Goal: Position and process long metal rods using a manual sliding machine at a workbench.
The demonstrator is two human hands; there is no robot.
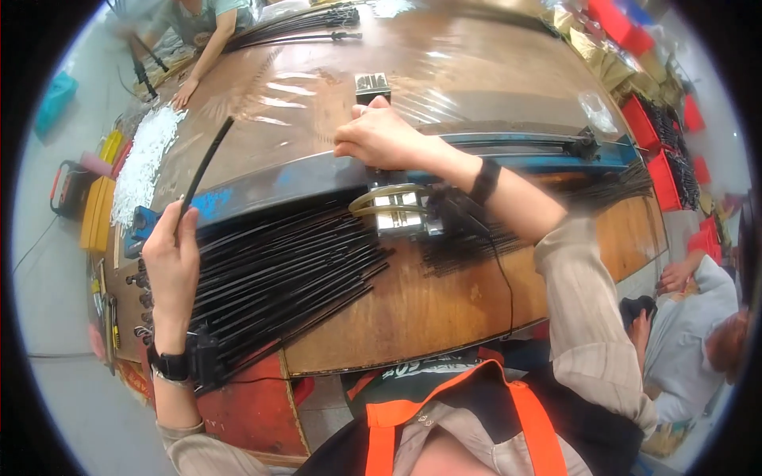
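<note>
Head view, wooden table (pixel 452 305), floor (pixel 59 309), left hand (pixel 173 258) pinching rod (pixel 209 156), right hand (pixel 379 140), grip unclear

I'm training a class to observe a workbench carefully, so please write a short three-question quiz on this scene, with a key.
1. True or false: the person's left hand is empty.
2. Where does the heap of small white pieces lie?
(a) by the left edge of the table
(b) by its right edge
(c) in the person's lap
3. Fill in the colour: the bins along the table's right side are ____.

Key: 1. False, it grips a black rod. 2. (a). 3. red.
</note>
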